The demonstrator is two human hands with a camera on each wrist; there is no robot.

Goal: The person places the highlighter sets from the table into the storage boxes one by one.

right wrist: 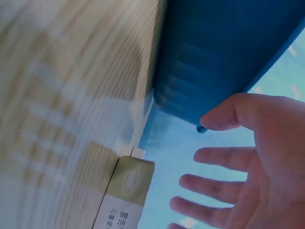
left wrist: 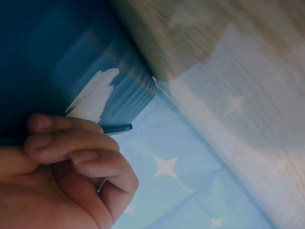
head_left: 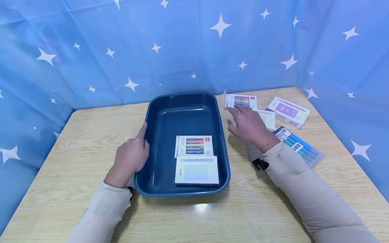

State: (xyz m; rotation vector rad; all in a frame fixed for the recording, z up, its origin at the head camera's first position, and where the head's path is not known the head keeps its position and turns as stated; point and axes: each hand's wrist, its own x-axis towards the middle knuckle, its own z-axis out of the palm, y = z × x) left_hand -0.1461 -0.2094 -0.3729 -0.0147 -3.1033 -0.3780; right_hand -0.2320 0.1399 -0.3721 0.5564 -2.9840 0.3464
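So from my end of the feed, the main thing is a deep blue tub (head_left: 188,116), sitting around the middle of the wooden tabletop (head_left: 85,145), rounded corners, glossy inside, thin lip all round. The left wrist view also shows a torn white patch (left wrist: 93,98) stuck on its outer wall, plus faint ridges at the corner

I've got the left hand (head_left: 129,157) clamped on the tub's left rim, index finger straight along it and the others curled at the outside. Right hand (head_left: 249,125) has its fingers apart, over the loose packs on the far right; can't tell if it's touching any

Those packs: a white box with rainbow stripes (head_left: 241,100) and a red corner mark at the far end, a pale-panelled box (head_left: 267,118) partly under the hand, a purple-panelled box (head_left: 288,112) tilted off to the right, and nearer, a see-through pack of blue pens (head_left: 299,143) partly behind the sleeve. Inside the tub, near right, a second striped box (head_left: 194,145) lies just beyond a white box with a pale blue panel (head_left: 197,171)
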